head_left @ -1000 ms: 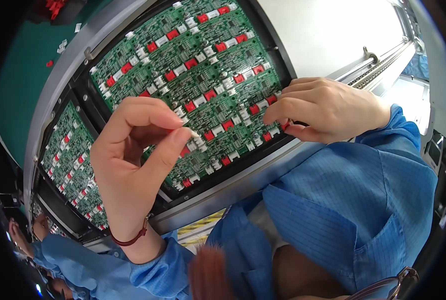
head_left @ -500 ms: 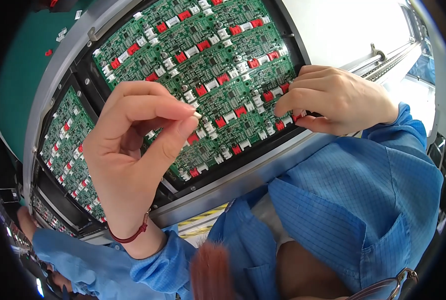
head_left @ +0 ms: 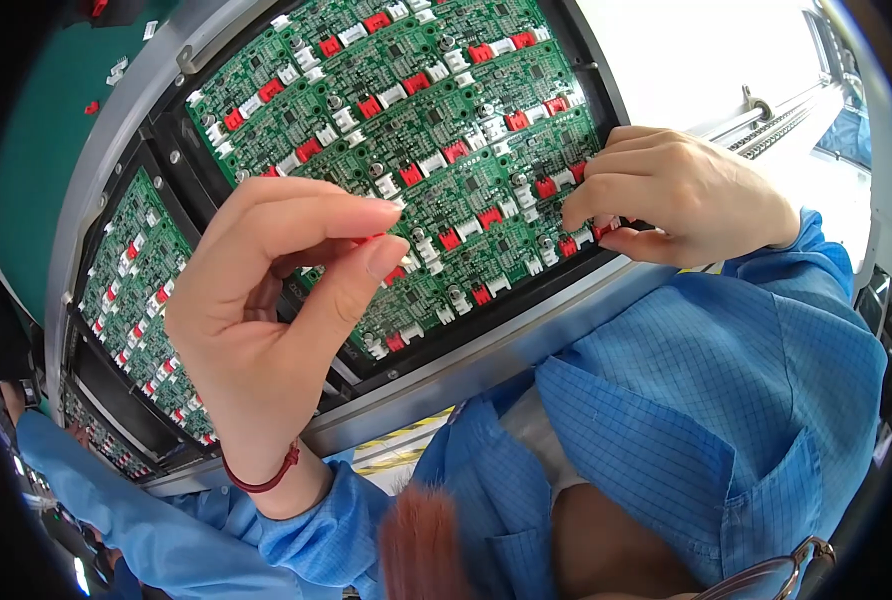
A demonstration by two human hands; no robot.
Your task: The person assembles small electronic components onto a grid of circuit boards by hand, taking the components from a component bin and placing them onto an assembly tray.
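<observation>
My left hand (head_left: 276,300) is raised over the green circuit boards (head_left: 481,185), its thumb and forefinger curled toward each other. A small red connector (head_left: 369,238) shows between those fingers, mostly hidden by them. My right hand (head_left: 671,200) rests at the right edge of the boards. Its thumb and forefinger close around a red connector (head_left: 604,229) at the end of a row, and the fingers partly cover it. Rows of red and white connectors stand on the boards, which lie in a black frame (head_left: 606,90).
A second black frame with circuit boards (head_left: 131,290) lies to the left. Loose connectors (head_left: 117,70) are scattered on a green surface (head_left: 41,170) at the far left. A metal rail (head_left: 366,428) runs along the near side. Another person's blue sleeve (head_left: 136,520) is at the lower left.
The white piece at my left fingertips no longer shows there; a red connector shows between the fingers instead. My right hand has barely moved. The other person's arm has shifted left.
</observation>
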